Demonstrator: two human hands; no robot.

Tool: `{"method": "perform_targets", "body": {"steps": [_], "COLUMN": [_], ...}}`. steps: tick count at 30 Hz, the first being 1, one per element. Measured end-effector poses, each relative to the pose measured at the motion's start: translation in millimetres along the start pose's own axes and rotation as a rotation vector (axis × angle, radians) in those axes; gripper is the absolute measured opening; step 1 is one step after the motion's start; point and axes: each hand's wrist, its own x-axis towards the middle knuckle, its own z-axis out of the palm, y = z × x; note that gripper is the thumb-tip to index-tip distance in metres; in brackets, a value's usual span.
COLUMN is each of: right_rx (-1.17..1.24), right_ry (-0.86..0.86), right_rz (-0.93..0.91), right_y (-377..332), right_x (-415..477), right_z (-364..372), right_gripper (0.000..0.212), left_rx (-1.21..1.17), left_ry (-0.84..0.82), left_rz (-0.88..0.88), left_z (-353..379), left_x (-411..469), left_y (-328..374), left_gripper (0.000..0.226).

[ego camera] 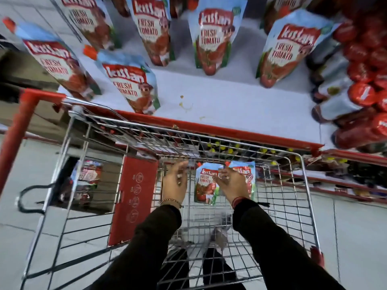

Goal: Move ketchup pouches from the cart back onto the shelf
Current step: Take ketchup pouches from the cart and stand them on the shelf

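Two ketchup pouches lie in the wire cart (297,185): one (204,185) in the middle, face up, and a second (249,174) to its right. My right hand (230,183) rests over the right pouch with fingers spread across both; whether it grips is unclear. My left hand (174,183) hovers open just left of the pouches, holding nothing. Above the cart, the white shelf (240,101) carries several upright ketchup pouches, the nearest one (132,84) at its front left.
The shelf has a red front edge (209,127) close to the cart's far rim. Red-capped bottles (362,95) lie stacked at the shelf's right end. A red child-seat flap (132,199) stands in the cart's left part. Grey floor tiles surround the cart.
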Motion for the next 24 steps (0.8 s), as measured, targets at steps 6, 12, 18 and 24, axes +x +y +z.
{"method": "perform_targets", "body": {"steps": [6, 12, 18, 24], "right_rx": [-0.212, -0.289, -0.259, -0.015], "right_ry": [-0.159, -0.094, 0.094, 0.145], "right_rz": [0.169, 0.142, 0.117, 0.190], "right_y": [71, 102, 109, 105], "right_x": [29, 65, 76, 74], "right_z": [37, 71, 85, 86], "right_gripper": [0.039, 0.038, 0.019, 0.021], "left_rx": [0.110, 0.172, 0.123, 0.036], "left_ry": [-0.179, -0.308, -0.318, -0.309], "left_rz": [-0.177, -0.448, -0.534, -0.652], "left_z": [59, 111, 122, 111], "left_x": [16, 39, 60, 61], "left_y": [-57, -105, -120, -128], "left_gripper": [0.039, 0.041, 0.037, 0.029]}}
